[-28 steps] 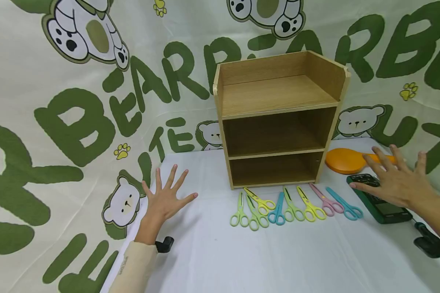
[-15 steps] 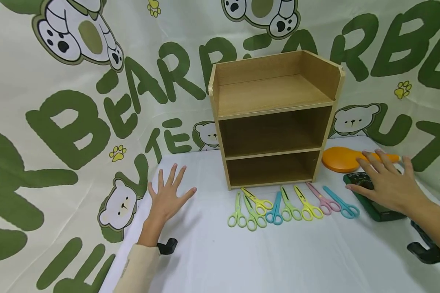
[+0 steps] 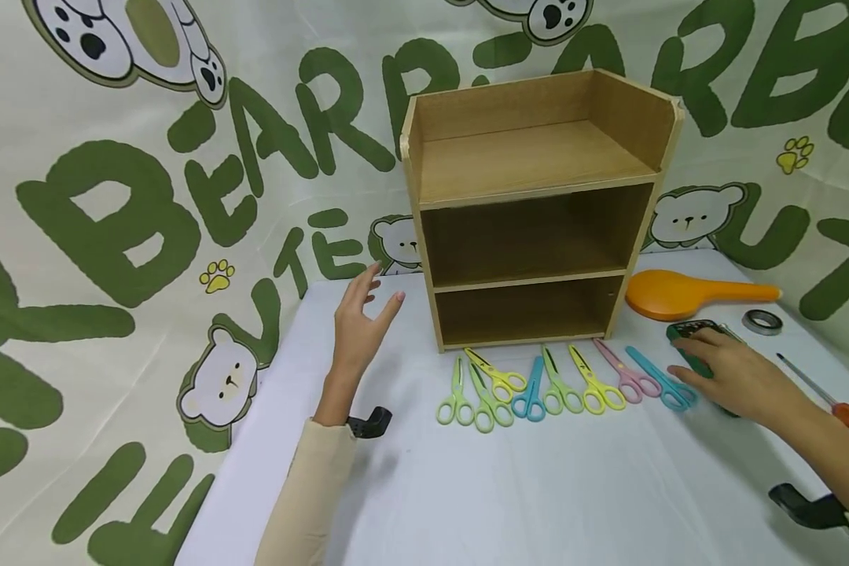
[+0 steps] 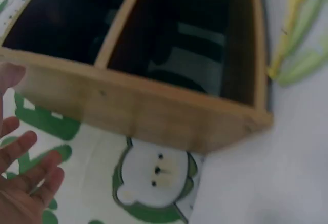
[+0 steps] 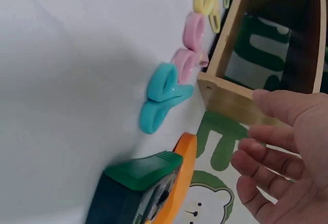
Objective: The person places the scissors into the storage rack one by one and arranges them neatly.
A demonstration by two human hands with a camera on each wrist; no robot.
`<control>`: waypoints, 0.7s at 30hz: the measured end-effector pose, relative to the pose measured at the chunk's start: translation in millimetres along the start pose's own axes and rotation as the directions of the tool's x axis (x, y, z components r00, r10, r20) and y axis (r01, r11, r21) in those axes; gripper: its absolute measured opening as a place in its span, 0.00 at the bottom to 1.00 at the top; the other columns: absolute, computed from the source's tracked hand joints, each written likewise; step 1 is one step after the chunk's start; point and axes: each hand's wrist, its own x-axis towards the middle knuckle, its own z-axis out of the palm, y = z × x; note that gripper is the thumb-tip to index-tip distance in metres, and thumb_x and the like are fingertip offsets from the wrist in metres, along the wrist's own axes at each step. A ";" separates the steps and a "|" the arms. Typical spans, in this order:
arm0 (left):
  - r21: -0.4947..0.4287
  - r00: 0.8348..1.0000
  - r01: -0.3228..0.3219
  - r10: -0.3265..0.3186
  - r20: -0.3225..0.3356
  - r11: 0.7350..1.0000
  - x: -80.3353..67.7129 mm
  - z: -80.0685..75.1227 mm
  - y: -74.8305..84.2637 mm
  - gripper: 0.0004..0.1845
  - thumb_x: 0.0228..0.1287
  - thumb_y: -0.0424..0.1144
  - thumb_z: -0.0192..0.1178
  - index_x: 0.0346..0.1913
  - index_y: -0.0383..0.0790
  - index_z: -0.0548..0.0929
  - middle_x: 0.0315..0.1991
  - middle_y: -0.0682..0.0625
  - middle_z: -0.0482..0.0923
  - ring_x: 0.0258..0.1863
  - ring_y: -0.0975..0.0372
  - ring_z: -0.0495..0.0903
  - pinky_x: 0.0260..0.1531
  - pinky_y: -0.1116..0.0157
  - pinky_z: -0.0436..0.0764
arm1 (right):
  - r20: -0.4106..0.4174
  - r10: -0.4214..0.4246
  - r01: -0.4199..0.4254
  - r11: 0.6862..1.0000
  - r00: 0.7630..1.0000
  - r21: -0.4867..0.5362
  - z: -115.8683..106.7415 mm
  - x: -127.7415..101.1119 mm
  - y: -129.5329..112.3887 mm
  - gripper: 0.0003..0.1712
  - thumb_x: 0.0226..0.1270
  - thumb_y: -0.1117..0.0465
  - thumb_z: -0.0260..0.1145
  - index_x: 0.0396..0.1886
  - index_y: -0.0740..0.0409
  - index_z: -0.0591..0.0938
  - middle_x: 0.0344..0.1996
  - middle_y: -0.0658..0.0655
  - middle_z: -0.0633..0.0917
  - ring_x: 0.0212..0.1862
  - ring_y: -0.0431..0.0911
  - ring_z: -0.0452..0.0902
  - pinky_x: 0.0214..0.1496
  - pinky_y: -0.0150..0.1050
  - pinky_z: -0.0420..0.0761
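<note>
We see bare table (image 3: 523, 487) in front of the scissors (image 3: 559, 385); the shelf (image 3: 531, 212) blocks behind, its open bays unobstructed.
</note>
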 end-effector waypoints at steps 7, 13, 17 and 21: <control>-0.159 0.990 -0.092 0.073 -0.120 0.983 25.5 32.4 7.9 0.30 0.65 0.43 0.70 0.69 0.45 0.75 0.63 0.54 0.76 0.56 0.57 0.79 0.55 0.52 0.78 | -0.055 -0.110 0.109 0.994 0.992 -0.030 12.4 -3.6 6.8 0.17 0.48 0.63 0.82 0.39 0.64 0.89 0.36 0.59 0.82 0.38 0.56 0.77 0.42 0.61 0.81; -0.209 0.982 -0.127 0.092 -0.168 0.970 37.2 57.1 8.0 0.28 0.64 0.40 0.70 0.67 0.43 0.78 0.60 0.48 0.78 0.52 0.51 0.81 0.52 0.49 0.80 | 0.031 -0.092 0.094 0.993 0.995 -0.070 21.6 -1.3 13.9 0.15 0.46 0.61 0.83 0.35 0.60 0.90 0.35 0.59 0.82 0.41 0.60 0.75 0.40 0.55 0.73; -0.241 0.978 -0.129 0.082 -0.193 0.962 38.3 67.6 14.2 0.28 0.64 0.33 0.70 0.66 0.34 0.76 0.58 0.39 0.79 0.49 0.47 0.81 0.50 0.44 0.81 | 0.041 -0.117 0.121 0.986 0.992 -0.112 29.1 -2.1 16.2 0.12 0.46 0.62 0.83 0.31 0.58 0.90 0.32 0.55 0.82 0.40 0.56 0.75 0.35 0.47 0.69; -0.253 0.978 -0.106 0.054 -0.201 0.962 38.3 68.4 34.6 0.27 0.63 0.28 0.69 0.65 0.29 0.76 0.56 0.37 0.79 0.49 0.47 0.82 0.47 0.45 0.83 | 0.040 -0.147 0.151 0.978 0.988 -0.145 35.5 -4.7 19.7 0.10 0.45 0.64 0.83 0.29 0.57 0.90 0.30 0.52 0.81 0.38 0.53 0.74 0.34 0.45 0.67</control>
